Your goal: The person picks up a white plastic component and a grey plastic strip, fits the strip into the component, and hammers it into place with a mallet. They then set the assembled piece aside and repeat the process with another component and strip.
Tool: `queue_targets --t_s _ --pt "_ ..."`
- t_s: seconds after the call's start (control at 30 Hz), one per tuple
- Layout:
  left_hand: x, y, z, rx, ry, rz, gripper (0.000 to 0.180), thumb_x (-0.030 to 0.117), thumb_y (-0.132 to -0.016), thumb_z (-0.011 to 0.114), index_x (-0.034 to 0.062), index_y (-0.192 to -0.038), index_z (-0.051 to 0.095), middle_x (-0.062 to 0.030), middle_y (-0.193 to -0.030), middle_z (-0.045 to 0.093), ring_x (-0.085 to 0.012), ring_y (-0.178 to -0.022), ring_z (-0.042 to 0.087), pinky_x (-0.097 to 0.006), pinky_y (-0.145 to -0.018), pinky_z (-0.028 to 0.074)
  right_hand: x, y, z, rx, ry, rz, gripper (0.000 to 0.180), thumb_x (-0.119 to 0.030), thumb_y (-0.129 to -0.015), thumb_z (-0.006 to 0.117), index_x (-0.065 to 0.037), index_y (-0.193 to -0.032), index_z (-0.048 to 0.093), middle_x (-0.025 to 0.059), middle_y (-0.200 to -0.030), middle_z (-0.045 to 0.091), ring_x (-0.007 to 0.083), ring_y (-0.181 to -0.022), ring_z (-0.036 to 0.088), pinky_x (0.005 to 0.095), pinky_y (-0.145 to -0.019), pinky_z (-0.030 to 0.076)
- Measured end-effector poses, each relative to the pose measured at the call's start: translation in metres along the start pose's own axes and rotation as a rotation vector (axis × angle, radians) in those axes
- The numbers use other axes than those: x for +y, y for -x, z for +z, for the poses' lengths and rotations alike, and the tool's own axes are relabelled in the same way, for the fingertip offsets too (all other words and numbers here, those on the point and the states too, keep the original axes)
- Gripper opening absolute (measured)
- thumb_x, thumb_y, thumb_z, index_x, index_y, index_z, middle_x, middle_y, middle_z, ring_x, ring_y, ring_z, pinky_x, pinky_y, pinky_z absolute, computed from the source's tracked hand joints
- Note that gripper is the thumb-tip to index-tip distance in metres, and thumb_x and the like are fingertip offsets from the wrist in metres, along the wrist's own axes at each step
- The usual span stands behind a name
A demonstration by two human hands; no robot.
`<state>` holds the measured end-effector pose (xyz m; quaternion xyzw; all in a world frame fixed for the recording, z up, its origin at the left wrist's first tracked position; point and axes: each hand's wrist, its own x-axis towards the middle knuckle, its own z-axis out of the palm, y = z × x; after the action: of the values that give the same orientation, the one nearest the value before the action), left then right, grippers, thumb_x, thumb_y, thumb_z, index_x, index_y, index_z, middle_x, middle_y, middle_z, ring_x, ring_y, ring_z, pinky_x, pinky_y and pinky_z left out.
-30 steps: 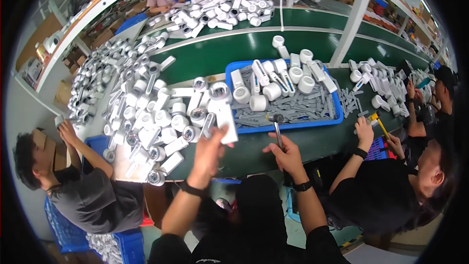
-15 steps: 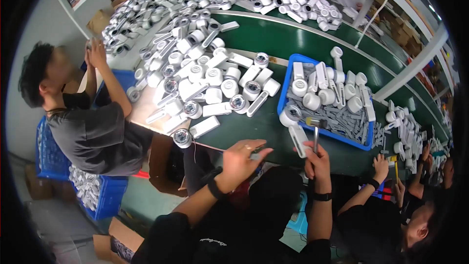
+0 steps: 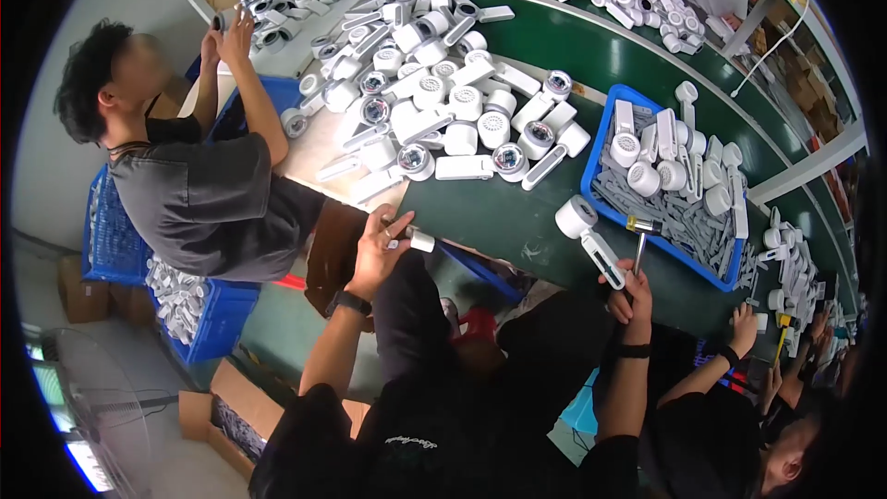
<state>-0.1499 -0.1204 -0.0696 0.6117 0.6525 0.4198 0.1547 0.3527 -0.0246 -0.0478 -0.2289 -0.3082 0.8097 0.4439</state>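
At the table's near edge, my left hand [image 3: 377, 257] is closed around a white handheld fan [image 3: 421, 240]. Only a short white end shows past the fingers; the rest is hidden. My right hand [image 3: 633, 300] grips a small hammer [image 3: 644, 227] with a yellow-and-silver head raised upward. Against those same fingers lies the slotted handle of another white fan [image 3: 591, 242], its round head pointing away beside the blue tray; whether the fingers hold it is unclear. Beyond both hands spreads a heap of similar white fans [image 3: 462, 103] with round grilled heads.
A blue tray [image 3: 596, 155] holds grey strips and several fans. A person in grey [image 3: 203, 194] works at the left, another in black [image 3: 707, 425] at the right. Blue crates [image 3: 217, 323] and an open carton [image 3: 245, 397] stand on the floor. A white post [image 3: 804, 176] slants at the right.
The view has shifted, moving the scene rightward and up. My left hand, empty before, has reached the table's near edge and closed on a fan. The right hand still holds the hammer.
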Motion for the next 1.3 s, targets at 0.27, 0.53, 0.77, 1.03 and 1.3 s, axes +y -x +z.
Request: queue_targets --t_s 0.27,0.53,0.77,1.03,1.3 --pt "-0.012 -0.002 0.014 0.026 -0.128 0.230 0.066 -0.010 -0.072 0.072 0.0221 -0.129 0.075 -0.0068 -0.129 0.058 -0.0164 -0.074 0.055 -0.030 -0.069 0.052 0.004 -0.005 -0.017 -0.042 -0.013 0.011 0.029 -0.020 -0.111 0.043 0.000 -0.130 0.051 0.0396 -0.111 0.064 0.0072 -0.032 0.037 0.0214 -0.026 0.030" --pt "0.047 -0.010 0.007 -0.118 0.065 0.405 0.039 0.012 -0.076 0.085 0.0121 -0.114 0.077 -0.0052 -0.125 0.071 -0.0226 -0.085 0.065 -0.034 -0.072 0.052 0.001 -0.008 0.006 0.045 0.015 0.033 0.027 -0.019 -0.107 0.052 0.001 -0.125 0.054 0.0360 -0.108 0.068 0.0054 -0.032 0.034 0.0202 -0.028 0.027" --pt "0.129 -0.021 -0.066 -0.011 0.630 -0.217 0.031 0.005 -0.088 0.081 -0.0039 -0.116 0.073 -0.0055 -0.092 0.076 -0.0055 -0.080 0.065 -0.027 -0.071 0.053 0.000 -0.008 0.002 0.036 0.025 0.037 0.028 -0.020 -0.109 0.046 -0.001 -0.129 0.052 0.0358 -0.108 0.066 0.0063 -0.032 0.034 0.0208 -0.027 0.029" --pt "0.098 -0.256 -0.118 0.558 0.145 -0.382 0.038 0.030 -0.087 0.080 -0.0048 -0.101 0.074 -0.0024 -0.079 0.069 -0.0097 -0.072 0.057 -0.028 -0.066 0.044 -0.009 -0.009 0.023 0.079 0.126 0.059 0.026 -0.020 -0.103 0.061 -0.001 -0.120 0.060 0.0317 -0.103 0.071 0.0045 -0.034 0.035 0.0200 -0.031 0.028" --pt "-0.060 -0.419 -0.084 1.063 0.203 -0.579 0.054 0.037 -0.079 0.075 -0.0164 -0.085 0.071 -0.0303 -0.085 0.073 -0.0404 -0.086 0.074 -0.047 -0.082 0.055 -0.004 0.011 0.036 0.176 0.099 0.113 0.022 -0.014 -0.102 0.059 -0.001 -0.120 0.063 0.0308 -0.106 0.071 0.0033 -0.038 0.035 0.0189 -0.035 0.028"
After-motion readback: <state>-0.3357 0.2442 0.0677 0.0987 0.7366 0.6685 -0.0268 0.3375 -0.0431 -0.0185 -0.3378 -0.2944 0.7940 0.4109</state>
